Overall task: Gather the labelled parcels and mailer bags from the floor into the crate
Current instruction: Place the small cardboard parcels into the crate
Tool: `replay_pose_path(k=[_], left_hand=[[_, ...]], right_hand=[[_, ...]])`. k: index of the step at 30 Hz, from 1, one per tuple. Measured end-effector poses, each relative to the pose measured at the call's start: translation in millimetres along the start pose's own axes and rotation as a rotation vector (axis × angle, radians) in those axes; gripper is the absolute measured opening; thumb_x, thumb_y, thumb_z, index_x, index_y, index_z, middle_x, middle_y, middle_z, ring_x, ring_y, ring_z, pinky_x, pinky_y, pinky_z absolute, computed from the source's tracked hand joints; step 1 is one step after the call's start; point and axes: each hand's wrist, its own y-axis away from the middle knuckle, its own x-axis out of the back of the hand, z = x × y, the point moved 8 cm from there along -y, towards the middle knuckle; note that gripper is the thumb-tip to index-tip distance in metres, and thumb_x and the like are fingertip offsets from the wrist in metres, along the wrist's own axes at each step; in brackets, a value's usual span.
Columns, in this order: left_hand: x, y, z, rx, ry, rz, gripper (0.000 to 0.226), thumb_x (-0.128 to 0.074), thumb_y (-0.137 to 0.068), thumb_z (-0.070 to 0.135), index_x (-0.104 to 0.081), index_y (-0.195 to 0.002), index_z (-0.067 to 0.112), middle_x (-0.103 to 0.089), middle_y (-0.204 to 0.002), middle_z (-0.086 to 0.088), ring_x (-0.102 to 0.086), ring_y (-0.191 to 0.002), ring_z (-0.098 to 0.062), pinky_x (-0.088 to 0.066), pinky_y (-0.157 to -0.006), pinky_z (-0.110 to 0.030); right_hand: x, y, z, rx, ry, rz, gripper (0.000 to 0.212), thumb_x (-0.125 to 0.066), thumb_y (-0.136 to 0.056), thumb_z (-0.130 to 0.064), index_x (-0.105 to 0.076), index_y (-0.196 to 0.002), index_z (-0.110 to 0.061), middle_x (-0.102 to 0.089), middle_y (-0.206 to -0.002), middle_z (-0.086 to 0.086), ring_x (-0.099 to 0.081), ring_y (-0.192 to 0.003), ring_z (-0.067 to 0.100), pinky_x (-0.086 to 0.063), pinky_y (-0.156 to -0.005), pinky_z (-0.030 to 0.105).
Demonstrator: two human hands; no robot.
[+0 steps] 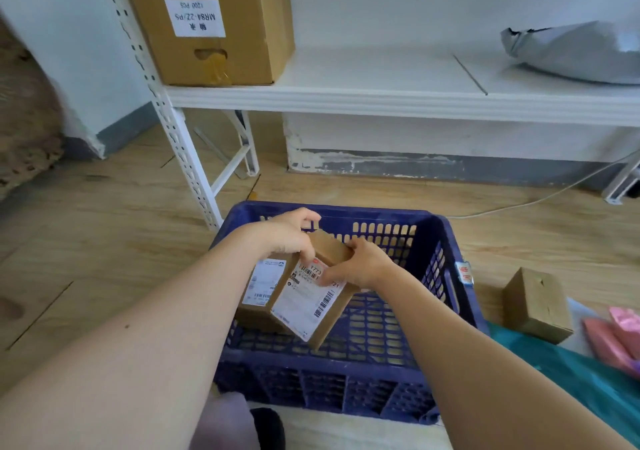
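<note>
Two labelled cardboard parcels are held tilted above the open blue crate on the wooden floor, inside its rim and clear of the perforated walls, with the crate's right half unoccupied. The left parcel is gripped at its far end by the left hand, while the right parcel, touching it, is clasped at its far end by the right hand. An unlabelled-looking small box and pink mailer bags are seen on the floor right of the crate, and a white shelf edge is seen beyond it.

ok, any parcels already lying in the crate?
No: the blue crate shows only bare mesh floor; both labelled boxes are held above it by the left hand and right hand.
</note>
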Motion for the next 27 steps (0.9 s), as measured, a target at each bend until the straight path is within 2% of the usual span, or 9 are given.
replay_pose_path(k=[3,9,13,15,18,21,22,25,27], left_hand=[[4,-5,-26,0.068,-0.138,0.064,0.08,-0.071,-0.075,0.004,-0.034,-0.143,0.021,-0.038,-0.146,-0.002,-0.04,-0.131,-0.022,-0.039,-0.103,-0.034],[-16,-15,-109,0.336,-0.426,-0.122,0.047,-0.061,-0.084,0.02,-0.053,-0.13,0.013,-0.049,-0.136,-0.007,-0.048,-0.123,-0.024,-0.042,-0.102,-0.035],[-24,-25,-135,0.392,-0.432,-0.11,0.041,-0.058,-0.084,0.023,-0.057,-0.122,0.006,-0.06,-0.111,-0.01,-0.06,-0.097,-0.024,-0.046,-0.07,-0.028],[-28,-26,-148,0.442,-0.43,-0.122,0.044,-0.055,-0.088,0.023,-0.05,-0.127,0.004,-0.059,-0.111,-0.014,-0.059,-0.092,-0.025,-0.044,-0.067,-0.027],[-30,-29,-167,0.492,-0.409,-0.111,0.042,-0.048,-0.092,0.018,-0.045,-0.132,0.004,-0.053,-0.129,-0.016,-0.057,-0.112,-0.028,-0.048,-0.083,-0.031],[-34,-34,-182,0.529,-0.404,-0.117,0.043,-0.046,-0.093,0.015,-0.042,-0.135,0.004,-0.05,-0.133,-0.016,-0.052,-0.121,-0.028,-0.045,-0.096,-0.031],[-35,-37,-183,0.53,-0.401,-0.118,0.043,-0.045,-0.093,0.015,-0.042,-0.135,0.005,-0.049,-0.134,-0.016,-0.051,-0.121,-0.028,-0.044,-0.097,-0.031],[-38,-48,-188,0.523,-0.406,-0.101,0.04,-0.042,-0.095,0.014,-0.042,-0.134,0.005,-0.048,-0.135,-0.016,-0.051,-0.119,-0.028,-0.043,-0.095,-0.031],[-41,-53,-189,0.511,-0.415,-0.107,0.038,-0.039,-0.096,0.014,-0.044,-0.132,0.006,-0.048,-0.135,-0.015,-0.051,-0.118,-0.028,-0.043,-0.094,-0.031]], right_hand=[[-13,-3,24,-0.204,-0.184,-0.023,0.066,-0.08,-0.068,-0.035,-0.044,-0.118,-0.009,-0.059,-0.107,0.007,-0.061,-0.091,0.022,-0.055,-0.07,0.031],[-51,-2,36,-0.377,-0.314,-0.239,0.063,-0.064,-0.086,-0.039,-0.037,-0.136,-0.013,-0.046,-0.136,0.012,-0.048,-0.121,0.029,-0.041,-0.104,0.041],[-81,-7,40,-0.359,-0.251,-0.318,0.052,-0.051,-0.095,-0.036,-0.038,-0.139,-0.011,-0.048,-0.139,0.011,-0.051,-0.084,0.016,-0.035,-0.101,0.031],[-97,-15,51,-0.409,-0.27,-0.3,0.054,-0.052,-0.094,-0.04,-0.039,-0.138,-0.011,-0.053,-0.129,0.01,-0.049,-0.089,0.017,-0.039,-0.1,0.032],[-103,-20,61,-0.518,-0.323,-0.312,0.045,-0.053,-0.092,-0.045,-0.047,-0.121,-0.012,-0.055,-0.088,0.006,-0.052,-0.074,0.017,-0.046,-0.066,0.029],[-101,-28,68,-0.57,-0.354,-0.342,0.025,-0.049,-0.096,-0.036,-0.048,-0.088,-0.012,-0.054,-0.074,0.005,-0.052,-0.064,0.014,-0.043,-0.044,0.025],[-102,-31,68,-0.581,-0.39,-0.338,0.024,-0.049,-0.097,-0.033,-0.047,-0.085,-0.013,-0.054,-0.074,0.005,-0.053,-0.064,0.015,-0.045,-0.045,0.024],[-112,-46,76,-0.626,-0.473,-0.308,0.021,-0.051,-0.095,-0.034,-0.048,-0.088,-0.014,-0.055,-0.082,0.008,-0.055,-0.079,0.022,-0.049,-0.079,0.035],[-115,-53,85,-0.659,-0.489,-0.285,0.022,-0.055,-0.092,-0.035,-0.05,-0.091,-0.014,-0.056,-0.084,0.01,-0.057,-0.088,0.025,-0.045,-0.091,0.041]])
